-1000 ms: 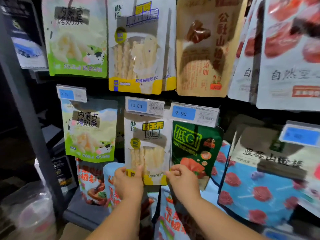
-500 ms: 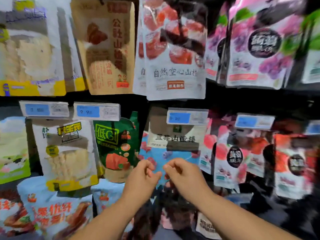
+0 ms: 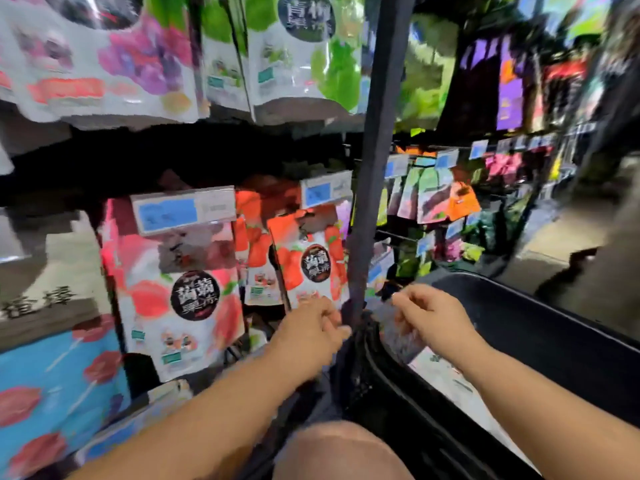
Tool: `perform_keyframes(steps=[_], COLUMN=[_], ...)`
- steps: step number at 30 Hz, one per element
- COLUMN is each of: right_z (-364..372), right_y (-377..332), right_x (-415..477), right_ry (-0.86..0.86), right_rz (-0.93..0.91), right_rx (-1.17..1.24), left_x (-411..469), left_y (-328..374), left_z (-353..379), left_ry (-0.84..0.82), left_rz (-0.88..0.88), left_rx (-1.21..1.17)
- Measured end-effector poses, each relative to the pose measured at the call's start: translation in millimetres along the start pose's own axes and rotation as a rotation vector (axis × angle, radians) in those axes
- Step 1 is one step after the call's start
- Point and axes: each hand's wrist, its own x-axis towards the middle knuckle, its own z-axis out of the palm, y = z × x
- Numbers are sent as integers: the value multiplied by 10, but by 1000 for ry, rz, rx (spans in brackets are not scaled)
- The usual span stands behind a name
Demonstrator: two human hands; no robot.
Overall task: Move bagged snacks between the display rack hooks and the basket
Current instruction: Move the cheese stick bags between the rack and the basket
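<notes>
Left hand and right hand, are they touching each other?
Apart. The head view shows a clear gap between the left hand and right hand, with the dark rack post showing in it.

We face the display rack (image 3: 221,150), which a dark upright post (image 3: 377,133) splits into two bays. On its top row a purple-fruit bag (image 3: 104,57) hangs beside a green bag (image 3: 304,53). On the row below, two red-and-white bags (image 3: 180,289) (image 3: 308,261) hang under blue price tags (image 3: 183,209). A blue bag (image 3: 59,375) hangs at the lower left edge. Just right of the post sits the black basket (image 3: 536,341), with a white packet (image 3: 446,372) lying inside.
</notes>
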Motion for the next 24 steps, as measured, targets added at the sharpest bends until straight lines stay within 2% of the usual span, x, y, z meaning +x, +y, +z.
perform_keyframes(steps=[6,10,13,16,21,24], right_z=[-637,-830,-790,-660,-440,-356], right_y=[1102,1770,2166,2410,2531,2502], right_x=[209,193,120,52,-1,-45], right_ry=[53,9,-58,-64,126,151], right_rz=[311,574,737,851,935,994], right_rx=[-75,-91,-139,-107,75,217], left_x=[585,731,772,820,858,844], left_y=[394,439,424,443,452,430], left_z=[865,1268,1412,1492,1533,1532], left_ry=[-228,-400,-446,-447,-515,-553], left_rz=[147,293,323,342,358,320], left_rx=[76,321,498,611,713,711])
